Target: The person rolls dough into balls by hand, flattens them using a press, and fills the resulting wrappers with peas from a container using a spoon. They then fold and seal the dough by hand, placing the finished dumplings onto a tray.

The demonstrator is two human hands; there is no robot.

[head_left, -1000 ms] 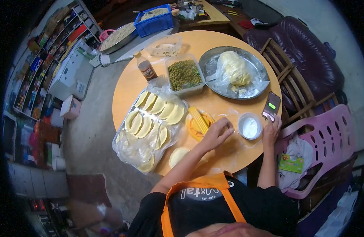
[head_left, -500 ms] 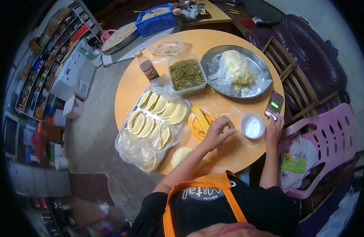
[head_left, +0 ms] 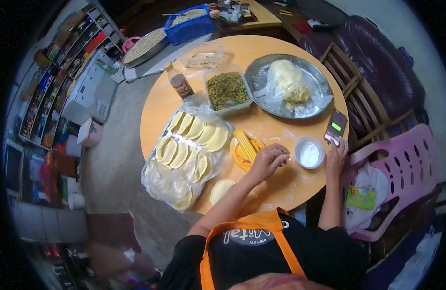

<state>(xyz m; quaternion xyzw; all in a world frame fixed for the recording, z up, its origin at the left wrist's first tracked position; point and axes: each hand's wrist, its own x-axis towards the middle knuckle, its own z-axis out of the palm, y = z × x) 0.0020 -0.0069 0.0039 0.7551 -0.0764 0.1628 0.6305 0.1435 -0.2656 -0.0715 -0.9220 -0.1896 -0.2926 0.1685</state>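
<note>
My left hand (head_left: 266, 162) hovers over the table beside a yellow-orange plastic dumpling mould (head_left: 245, 150). Its fingers are loosely bent and a little apart, with nothing visible in them. At the table's right edge, my right hand (head_left: 334, 157) has its fingertips at the lower end of a phone (head_left: 335, 126) with a green patch on its screen. Between the hands stands a tub of white powder (head_left: 309, 152). A round dough wrapper (head_left: 222, 191) lies partly behind my left forearm. Folded dough pieces (head_left: 189, 153) lie in rows on a plastic-covered tray (head_left: 146, 178).
Behind the mould are a tub of peas filling (head_left: 227, 91), a sauce bottle (head_left: 179, 82) and a clear container (head_left: 202, 55). A metal pan (head_left: 261, 107) holds a bagged dough lump (head_left: 288, 81). A pink chair (head_left: 402, 169) stands close on the right.
The fingers of my left hand have loosened and spread slightly. My right hand stays at the phone, almost unmoved.
</note>
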